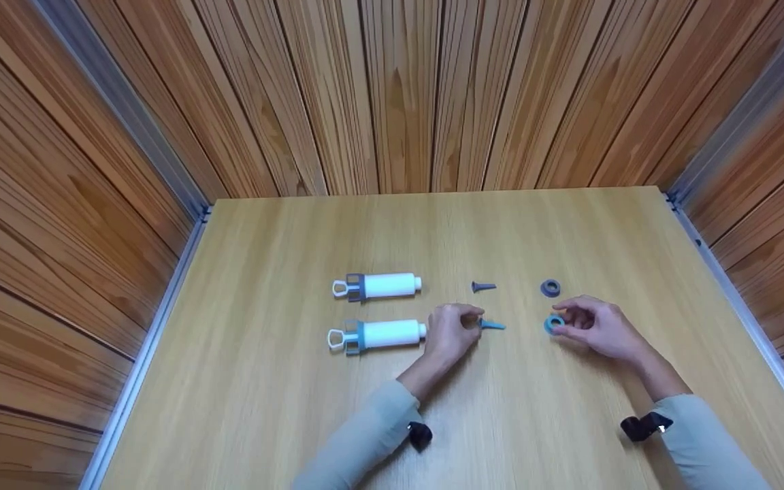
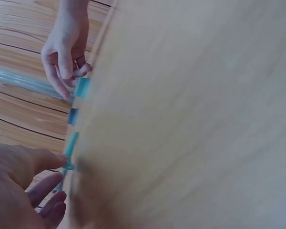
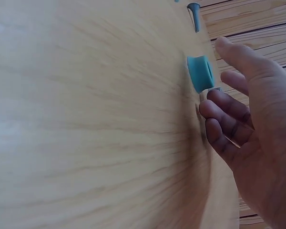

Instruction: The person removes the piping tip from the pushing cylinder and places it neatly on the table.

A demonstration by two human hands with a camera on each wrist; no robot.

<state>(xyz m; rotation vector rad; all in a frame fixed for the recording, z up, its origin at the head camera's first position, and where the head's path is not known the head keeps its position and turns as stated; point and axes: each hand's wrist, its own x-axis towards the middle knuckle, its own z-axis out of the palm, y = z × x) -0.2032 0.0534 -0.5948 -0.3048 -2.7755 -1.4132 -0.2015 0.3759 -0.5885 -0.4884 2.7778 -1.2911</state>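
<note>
My left hand (image 1: 452,332) is at the flared end of a small teal nozzle (image 1: 493,325) on the table. In the left wrist view, the thumb tip overlaps that end while the other fingers stand apart below. My right hand (image 1: 599,327) has its thumb and forefinger spread beside a teal ring (image 1: 553,323). In the right wrist view, the teal ring stands on the tabletop in front of the fingertips, with a gap to the thumb. Just left of the left hand lies a white syringe-like pump (image 1: 392,333) with a teal collar and loop handle.
Farther back lie a matching white pump (image 1: 390,284) with a dark blue collar, a dark blue nozzle (image 1: 483,286) and a dark blue ring (image 1: 550,288). Wood-plank walls (image 1: 399,102) and metal rails (image 1: 143,354) border the wooden table (image 1: 263,422).
</note>
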